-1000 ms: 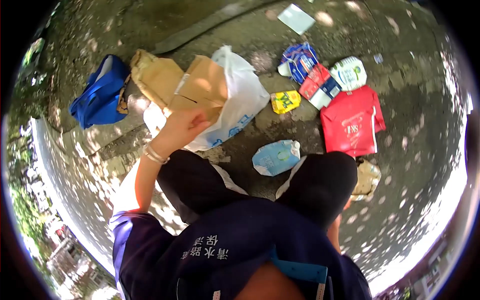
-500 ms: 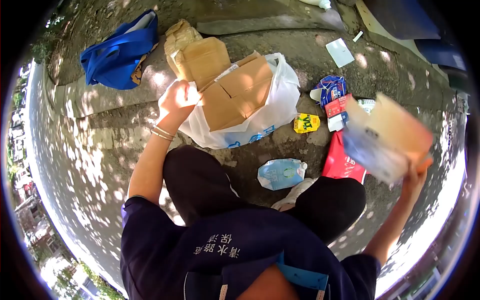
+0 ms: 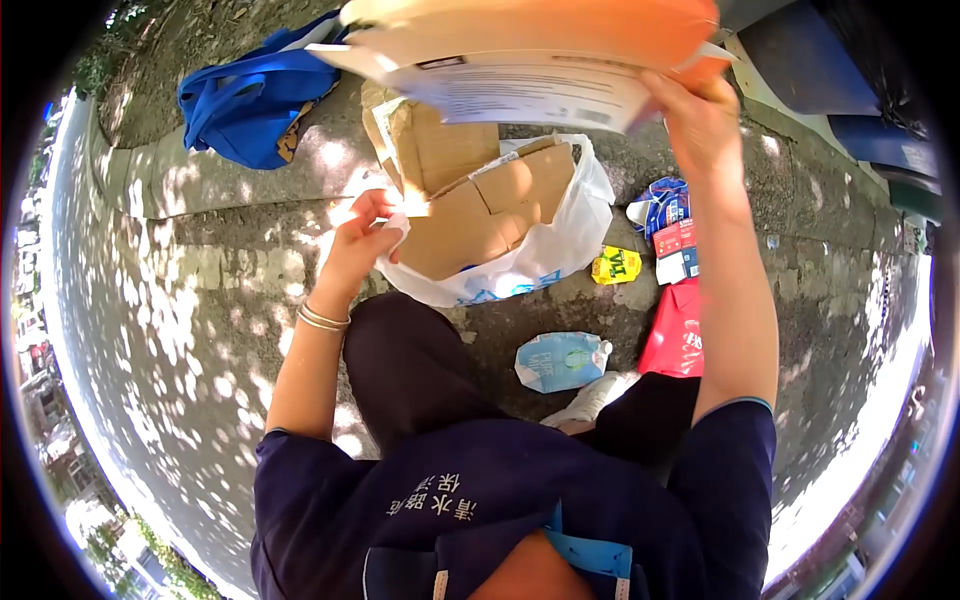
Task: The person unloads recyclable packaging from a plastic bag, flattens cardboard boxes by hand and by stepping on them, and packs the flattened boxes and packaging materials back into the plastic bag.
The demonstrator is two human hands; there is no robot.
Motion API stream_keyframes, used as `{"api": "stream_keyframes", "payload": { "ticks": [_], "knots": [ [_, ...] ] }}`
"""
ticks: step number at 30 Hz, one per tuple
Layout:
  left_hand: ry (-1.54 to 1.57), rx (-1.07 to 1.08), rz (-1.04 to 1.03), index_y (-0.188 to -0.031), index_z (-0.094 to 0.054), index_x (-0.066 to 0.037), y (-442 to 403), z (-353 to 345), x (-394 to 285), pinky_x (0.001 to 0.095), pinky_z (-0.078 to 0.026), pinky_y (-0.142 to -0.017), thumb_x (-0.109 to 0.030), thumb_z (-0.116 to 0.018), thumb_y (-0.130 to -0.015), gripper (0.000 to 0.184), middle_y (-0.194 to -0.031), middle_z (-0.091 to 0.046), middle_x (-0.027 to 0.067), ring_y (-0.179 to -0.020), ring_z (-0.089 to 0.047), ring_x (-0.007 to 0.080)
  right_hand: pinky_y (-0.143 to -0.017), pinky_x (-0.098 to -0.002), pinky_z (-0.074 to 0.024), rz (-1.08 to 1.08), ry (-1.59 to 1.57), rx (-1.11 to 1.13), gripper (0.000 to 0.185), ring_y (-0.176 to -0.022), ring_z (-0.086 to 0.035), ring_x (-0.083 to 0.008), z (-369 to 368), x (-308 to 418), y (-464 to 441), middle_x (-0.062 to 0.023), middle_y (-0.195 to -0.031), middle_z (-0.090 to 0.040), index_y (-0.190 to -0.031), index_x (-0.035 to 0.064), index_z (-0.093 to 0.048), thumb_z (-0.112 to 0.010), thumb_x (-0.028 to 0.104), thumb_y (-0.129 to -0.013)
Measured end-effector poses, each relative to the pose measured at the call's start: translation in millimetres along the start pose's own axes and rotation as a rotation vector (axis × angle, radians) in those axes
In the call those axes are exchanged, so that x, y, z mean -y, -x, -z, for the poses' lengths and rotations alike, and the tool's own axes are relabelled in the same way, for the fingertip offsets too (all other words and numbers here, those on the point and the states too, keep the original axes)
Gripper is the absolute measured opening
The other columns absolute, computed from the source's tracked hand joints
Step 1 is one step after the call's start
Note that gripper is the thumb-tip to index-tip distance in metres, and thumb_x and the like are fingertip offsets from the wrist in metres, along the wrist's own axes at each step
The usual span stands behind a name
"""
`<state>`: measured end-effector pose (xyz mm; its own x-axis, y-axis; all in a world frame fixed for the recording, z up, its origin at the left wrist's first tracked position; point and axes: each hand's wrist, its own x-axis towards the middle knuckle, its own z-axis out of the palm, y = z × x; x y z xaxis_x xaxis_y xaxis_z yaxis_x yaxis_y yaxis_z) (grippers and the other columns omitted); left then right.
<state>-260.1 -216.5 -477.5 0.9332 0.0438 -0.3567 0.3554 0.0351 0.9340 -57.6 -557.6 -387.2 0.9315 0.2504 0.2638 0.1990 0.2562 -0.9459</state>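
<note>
My right hand [image 3: 702,118] grips the lower right edge of an orange and white printed cardboard box [image 3: 530,95], held raised above the far side of the bag. With fingers pinched, my left hand [image 3: 362,240] holds the left rim of a white plastic bag [image 3: 590,210]. Folded brown cardboard [image 3: 500,210] fills the bag's opening. Behind it stands another brown cardboard piece [image 3: 455,150], partly hidden by the raised box.
A blue bag [image 3: 245,110] lies at the far left. Right of the plastic bag are a yellow wrapper [image 3: 615,265], a blue packet [image 3: 660,208], a red and white carton [image 3: 677,250] and a red bag [image 3: 672,335]. A light-blue pouch [image 3: 562,361] lies near my shoe [image 3: 595,400].
My right hand has swung the box from the right side up and leftward, over the far side of the plastic bag. My left hand has shifted slightly nearer, still on the rim.
</note>
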Motion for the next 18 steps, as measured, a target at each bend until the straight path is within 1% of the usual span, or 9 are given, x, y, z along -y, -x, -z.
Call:
{"api": "stream_keyframes", "payload": {
  "ticks": [2, 4, 5, 6, 9, 10, 12, 16, 18],
  "knots": [
    [-0.108, -0.009, 0.012, -0.121, -0.049, -0.005, 1, 1, 3, 0.0284, -0.049, -0.069, -0.003, -0.059, -0.079, 0.043, -0.103, -0.062, 0.0076, -0.076, -0.063, 0.0178, -0.082, -0.0295, -0.0474, 0.033, -0.016, 0.086, 0.025, -0.088, -0.063, -0.0132, -17, -17, -13, -0.0067, -0.095, -0.068, -0.101, -0.0005, -0.067, -0.072, -0.001, -0.076],
    [-0.751, -0.019, -0.380, -0.121, -0.050, -0.004, -10, 8, 22, 0.0319, -0.049, -0.078, -0.007, -0.063, -0.078, 0.045, -0.103, -0.062, 0.0085, -0.083, -0.061, 0.0181, -0.078, -0.0283, -0.0486, -0.093, -0.088, 0.165, 0.023, -0.083, -0.063, -0.0123, -37, -29, -20, -0.0055, -0.093, -0.069, -0.098, 0.0002, -0.069, -0.073, 0.000, -0.075],
    [-0.759, 0.063, -0.165, -0.110, -0.058, -0.001, -10, 11, 24, 0.0327, -0.047, -0.085, -0.008, -0.065, -0.077, 0.035, -0.098, -0.063, 0.0099, -0.090, -0.060, 0.0182, -0.078, -0.0283, -0.0486, -0.094, -0.089, 0.166, 0.023, -0.083, -0.063, -0.0123, -45, -32, -19, -0.0055, -0.093, -0.069, -0.098, 0.0002, -0.069, -0.073, 0.000, -0.075],
    [-0.758, 0.063, -0.166, -0.110, -0.058, -0.001, -10, 9, 15, 0.0327, -0.047, -0.085, -0.008, -0.065, -0.077, 0.035, -0.098, -0.063, 0.0099, -0.090, -0.060, 0.0182, -0.077, -0.0279, -0.0489, -0.152, -0.065, 0.189, 0.024, -0.083, -0.063, -0.0119, -51, -36, -19, -0.0051, -0.092, -0.069, -0.099, 0.0005, -0.069, -0.073, 0.001, -0.075],
    [-0.456, 0.315, 0.015, -0.091, -0.067, 0.001, -10, -3, 0, 0.0296, -0.047, -0.082, -0.003, -0.065, -0.075, 0.017, -0.087, -0.067, 0.0085, -0.088, -0.061, 0.0163, -0.075, -0.0267, -0.0485, -0.287, 0.001, 0.272, 0.022, -0.081, -0.062, -0.0107, -57, -52, -12, -0.0036, -0.089, -0.069, -0.097, 0.0026, -0.070, -0.073, 0.002, -0.076],
    [-0.453, 0.324, 0.019, -0.091, -0.067, 0.001, -7, -4, 2, 0.0296, -0.047, -0.082, -0.003, -0.065, -0.075, 0.017, -0.087, -0.067, 0.0085, -0.088, -0.061, 0.0163, -0.075, -0.0266, -0.0476, -0.342, 0.019, 0.298, 0.021, -0.080, -0.061, -0.0108, -55, -57, -8, -0.0031, -0.088, -0.069, -0.096, 0.0038, -0.070, -0.073, 0.002, -0.075],
    [-0.519, 0.476, 0.000, -0.093, -0.068, 0.000, -2, -3, 2, 0.0282, -0.047, -0.080, 0.001, -0.062, -0.075, 0.019, -0.087, -0.068, 0.0079, -0.086, -0.062, 0.0152, -0.064, -0.0257, -0.0472, -0.480, 0.190, 0.392, 0.015, -0.072, -0.060, -0.0100, -45, -72, 1, -0.0027, -0.082, -0.069, -0.091, 0.0031, -0.071, -0.072, 0.002, -0.076],
    [-0.520, 0.458, -0.090, -0.095, -0.068, 0.000, 3, 0, 4, 0.0272, -0.048, -0.077, 0.004, -0.057, -0.077, 0.021, -0.086, -0.069, 0.0066, -0.083, -0.062, 0.0138, -0.058, -0.0231, -0.0448, -0.312, 0.170, 0.418, 0.013, -0.067, -0.057, -0.0058, -28, -101, 26, -0.0001, -0.075, -0.066, -0.088, 0.0015, -0.069, -0.072, 0.001, -0.075],
    [-0.489, 0.428, -0.034, -0.092, -0.068, 0.000, 6, 1, -7, 0.0268, -0.048, -0.071, 0.005, -0.056, -0.077, 0.020, -0.087, -0.068, 0.0051, -0.078, -0.059, 0.0108, -0.056, -0.0226, -0.0436, -0.260, 0.138, 0.412, 0.012, -0.065, -0.055, -0.0043, -21, -101, 33, 0.0012, -0.072, -0.064, -0.087, 0.0011, -0.068, -0.071, -0.001, -0.075]
  ]
}}
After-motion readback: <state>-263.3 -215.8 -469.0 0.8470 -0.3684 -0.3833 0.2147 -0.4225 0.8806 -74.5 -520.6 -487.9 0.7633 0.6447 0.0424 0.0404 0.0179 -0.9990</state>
